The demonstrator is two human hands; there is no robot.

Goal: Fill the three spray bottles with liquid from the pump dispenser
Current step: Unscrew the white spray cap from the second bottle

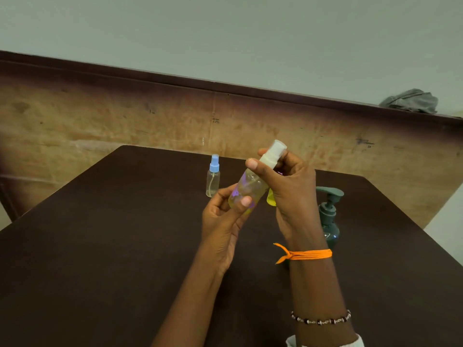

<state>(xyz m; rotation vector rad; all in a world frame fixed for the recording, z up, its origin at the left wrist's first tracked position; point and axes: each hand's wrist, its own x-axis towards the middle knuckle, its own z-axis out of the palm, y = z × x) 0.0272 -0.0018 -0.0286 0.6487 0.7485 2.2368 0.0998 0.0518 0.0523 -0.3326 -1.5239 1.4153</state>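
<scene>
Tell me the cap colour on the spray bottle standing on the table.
Light blue cap on a clear bottle, seen in the head view.

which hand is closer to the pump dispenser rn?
Right. The right hand, gripping the spray head of the held spray bottle, sits just left of the pump dispenser. The left hand holds the bottle's base, farther left.

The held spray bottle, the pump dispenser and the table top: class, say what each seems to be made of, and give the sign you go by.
Held spray bottle: likely clear plastic, since yellowish liquid shows through; frosted white cap.
Pump dispenser: grey-green, probably plastic, smooth with a soft sheen on its body.
Table top: dark brown, matt; perhaps laminate or wood, the look leaves it open.
</scene>
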